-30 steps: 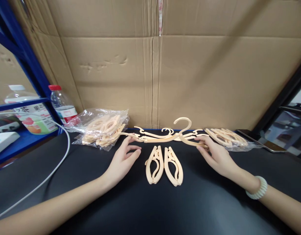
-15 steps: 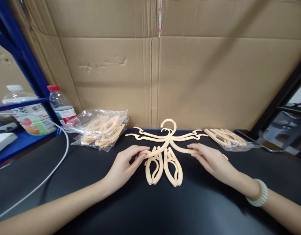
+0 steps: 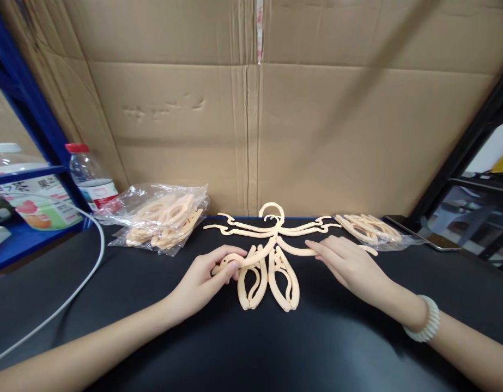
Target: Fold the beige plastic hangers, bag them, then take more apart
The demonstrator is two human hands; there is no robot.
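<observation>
A cream folding clothes hanger (image 3: pixel 255 260) lies opened out on the black table, its curved hook at the back. My left hand (image 3: pixel 212 272) is closed round the end of its left arm, thumb on the near side. Laid over the right arm, my right hand (image 3: pixel 345 261) has that arm between its long fingers and thumb; the arm's tip shows beyond the hand. Right behind are more spread hangers (image 3: pixel 243 231) with notched ends. In front, between the hands, are two leaf-shaped folded hanger pieces (image 3: pixel 284 305), partly under the held hanger.
A clear bag of folded hangers (image 3: pixel 161 218) lies back left, another bagged bundle (image 3: pixel 368 228) back right beside a flat dark device (image 3: pixel 431 239). A red-capped bottle (image 3: pixel 90 177) stands near the blue shelf (image 3: pixel 30 239). A white cable (image 3: pixel 85 277) crosses the left side. Cardboard (image 3: pixel 173 136) walls the back.
My left hand has turned a little, showing more of the hanger arm's rounded end. The right hand's fingers have straightened and lie flatter over the right arm. The view has shifted slightly.
</observation>
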